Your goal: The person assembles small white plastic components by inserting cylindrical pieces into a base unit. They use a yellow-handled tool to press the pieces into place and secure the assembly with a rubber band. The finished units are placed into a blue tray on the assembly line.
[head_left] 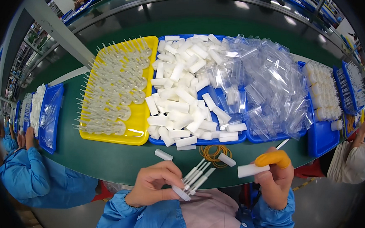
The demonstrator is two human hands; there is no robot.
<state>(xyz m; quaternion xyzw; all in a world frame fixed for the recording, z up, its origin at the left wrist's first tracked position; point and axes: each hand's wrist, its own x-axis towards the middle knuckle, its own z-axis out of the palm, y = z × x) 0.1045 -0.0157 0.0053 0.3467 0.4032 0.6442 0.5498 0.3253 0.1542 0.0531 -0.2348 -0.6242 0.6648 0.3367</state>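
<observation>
My left hand (155, 185) pinches a small bunch of thin plastic stems (196, 177), whose pale round base sits between thumb and fingers and whose tips point up and right. In my right hand (275, 178), a white foam sleeve (252, 171) is gripped between thumb and forefinger; a yellow finger cot (275, 158) covers that forefinger. The sleeve and the stems are apart. Between the hands, on the green tabletop (117, 158), lie a heap of tan rubber bands (215, 155), a loose white sleeve (227, 159) and another sleeve (163, 154) farther left.
A yellow tray (134, 138) holds rows of stemmed plastic parts. Beside it, blue trays (241, 143) hold white foam sleeves and clear plastic sleeves. Another blue tray (323, 143) with bundled parts stands right. Co-workers in blue (28, 167) and white (353, 160) sit at either side.
</observation>
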